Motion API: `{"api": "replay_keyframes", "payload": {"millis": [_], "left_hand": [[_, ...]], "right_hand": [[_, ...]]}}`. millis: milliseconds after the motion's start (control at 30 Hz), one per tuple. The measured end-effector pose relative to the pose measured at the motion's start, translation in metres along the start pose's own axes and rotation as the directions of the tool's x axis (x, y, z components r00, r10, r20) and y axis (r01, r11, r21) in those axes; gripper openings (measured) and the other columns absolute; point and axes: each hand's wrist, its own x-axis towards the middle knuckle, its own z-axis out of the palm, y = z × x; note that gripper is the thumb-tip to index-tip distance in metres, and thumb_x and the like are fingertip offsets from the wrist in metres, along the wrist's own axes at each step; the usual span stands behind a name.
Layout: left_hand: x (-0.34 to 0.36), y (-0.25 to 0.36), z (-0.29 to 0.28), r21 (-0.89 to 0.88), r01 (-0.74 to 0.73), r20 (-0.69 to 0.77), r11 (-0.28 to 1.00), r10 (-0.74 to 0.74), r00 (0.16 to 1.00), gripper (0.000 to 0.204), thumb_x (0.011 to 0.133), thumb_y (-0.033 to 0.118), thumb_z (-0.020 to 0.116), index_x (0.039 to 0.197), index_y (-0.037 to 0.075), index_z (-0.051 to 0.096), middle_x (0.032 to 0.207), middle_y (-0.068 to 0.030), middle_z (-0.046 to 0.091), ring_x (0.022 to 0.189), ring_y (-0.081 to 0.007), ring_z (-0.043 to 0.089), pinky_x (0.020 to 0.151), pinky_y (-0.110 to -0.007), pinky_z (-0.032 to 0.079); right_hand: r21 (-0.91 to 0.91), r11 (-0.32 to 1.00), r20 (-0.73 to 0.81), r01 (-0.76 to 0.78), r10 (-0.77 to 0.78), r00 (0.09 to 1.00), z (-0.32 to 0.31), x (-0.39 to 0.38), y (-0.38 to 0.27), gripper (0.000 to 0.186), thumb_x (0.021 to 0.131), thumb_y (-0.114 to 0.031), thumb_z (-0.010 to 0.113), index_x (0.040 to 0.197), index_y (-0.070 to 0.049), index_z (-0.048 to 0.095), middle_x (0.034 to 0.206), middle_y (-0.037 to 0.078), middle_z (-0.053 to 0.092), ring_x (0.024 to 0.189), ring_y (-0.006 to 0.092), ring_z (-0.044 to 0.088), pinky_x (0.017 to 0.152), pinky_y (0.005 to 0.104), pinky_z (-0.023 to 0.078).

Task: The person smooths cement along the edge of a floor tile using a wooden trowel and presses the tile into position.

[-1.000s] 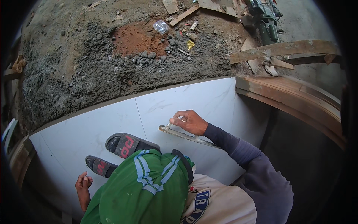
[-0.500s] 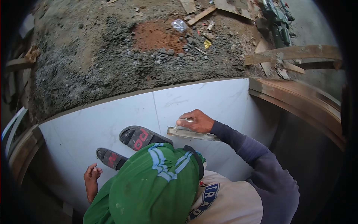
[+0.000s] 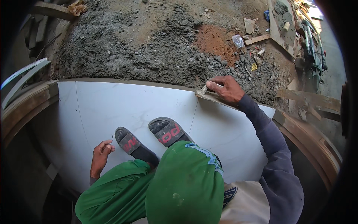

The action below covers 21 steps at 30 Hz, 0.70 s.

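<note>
My right hand is wrapped round the handle of a mortar-smeared hand float. The float lies at the far edge of the white tiles, where they meet the grey mortar bed. Above my left knee, my left hand hovers off the tiles with curled fingers; whatever may be in them cannot be made out. Dark slide sandals with red lettering are on my feet, which rest on the tiles. Green cloth covers my knees.
Rough mortar and gravel stretch beyond the tiles, with a reddish patch. Wooden frames flank both sides. A clear plastic bag and wood scraps lie at the far right, near a greenish machine. Pale curved strips lean at left.
My right hand has carried the float from the middle of the tiles to their far edge. The view has shifted left, and more of my left leg shows. My left hand stays curled.
</note>
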Motion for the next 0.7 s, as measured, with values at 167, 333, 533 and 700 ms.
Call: {"api": "replay_keyframes", "payload": {"millis": [167, 333, 533, 700], "left_hand": [[0.000, -0.017, -0.004, -0.030, 0.036, -0.029, 0.999, -0.037, 0.999, 0.037, 0.108, 0.021, 0.058, 0.136, -0.003, 0.064, 0.102, -0.0065, 0.072, 0.098, -0.0150, 0.067, 0.092, -0.031, 0.052], [0.009, -0.015, -0.005, -0.099, 0.049, -0.006, 0.994, -0.050, 0.999, 0.038, 0.108, 0.021, 0.057, 0.136, -0.003, 0.065, 0.103, -0.0061, 0.072, 0.098, -0.0145, 0.066, 0.092, -0.031, 0.052], [0.013, -0.016, -0.018, -0.064, 0.044, -0.050, 0.997, -0.047, 0.998, 0.037, 0.109, 0.021, 0.058, 0.136, -0.003, 0.065, 0.103, -0.0052, 0.071, 0.097, -0.0136, 0.065, 0.092, -0.030, 0.051], [0.017, -0.012, -0.014, -0.114, 0.085, 0.005, 0.990, -0.085, 0.996, 0.037, 0.108, 0.019, 0.057, 0.136, -0.005, 0.065, 0.104, -0.0060, 0.071, 0.098, -0.0137, 0.065, 0.092, -0.030, 0.051]], "right_hand": [[-0.189, 0.978, 0.052, -0.093, 0.104, 0.993, 0.014, 0.030, 0.001, 0.057, 0.103, -0.049, 0.069, 0.111, 0.007, 0.077, 0.099, 0.018, 0.079, 0.092, 0.0208, 0.072, 0.085, 0.0388, 0.057], [-0.092, 0.994, 0.128, -0.051, 0.063, 0.990, 0.051, 0.075, -0.025, 0.060, 0.100, -0.052, 0.069, 0.110, 0.006, 0.079, 0.091, 0.022, 0.079, 0.081, 0.0250, 0.072, 0.080, 0.0414, 0.057], [-0.149, 0.974, 0.077, -0.172, 0.185, 0.980, 0.028, 0.048, -0.005, 0.056, 0.099, -0.044, 0.071, 0.111, 0.010, 0.078, 0.093, 0.025, 0.079, 0.083, 0.0245, 0.073, 0.081, 0.0415, 0.058], [-0.215, 0.961, 0.105, -0.176, 0.201, 0.974, 0.044, 0.070, -0.039, 0.057, 0.100, -0.044, 0.068, 0.112, 0.011, 0.077, 0.090, 0.030, 0.077, 0.079, 0.0288, 0.074, 0.081, 0.0411, 0.059]]}}
